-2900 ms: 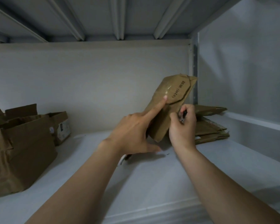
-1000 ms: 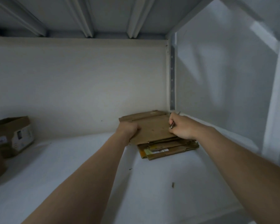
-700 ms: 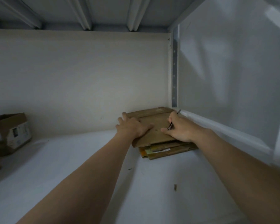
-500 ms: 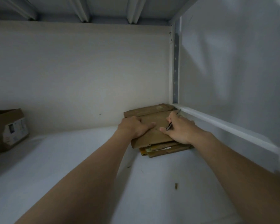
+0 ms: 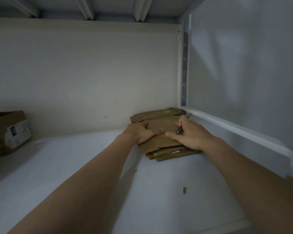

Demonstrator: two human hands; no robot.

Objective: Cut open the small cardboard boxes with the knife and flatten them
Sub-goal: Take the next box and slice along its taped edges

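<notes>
A stack of flattened brown cardboard boxes [image 5: 161, 142] lies in the back right corner of the white shelf [image 5: 74, 166]. My left hand [image 5: 140, 132] presses on the left side of the top flattened box [image 5: 161, 127], fingers partly curled at its edge. My right hand [image 5: 189, 134] rests on the right side of that box and holds a slim dark knife [image 5: 179, 130] between its fingers, thumb stretched flat on the cardboard. The knife's far tip pokes out beyond the hand toward the corner.
Intact small cardboard boxes [image 5: 12, 130] stand at the far left of the shelf. The shelf's white side rail [image 5: 235, 130] and upright post [image 5: 184, 65] close off the right side. A small scrap [image 5: 184, 190] lies on the shelf near the front.
The flattened box, held up in front of me earlier, now lies on the stack in the corner. Both hands came down on it and now press it.
</notes>
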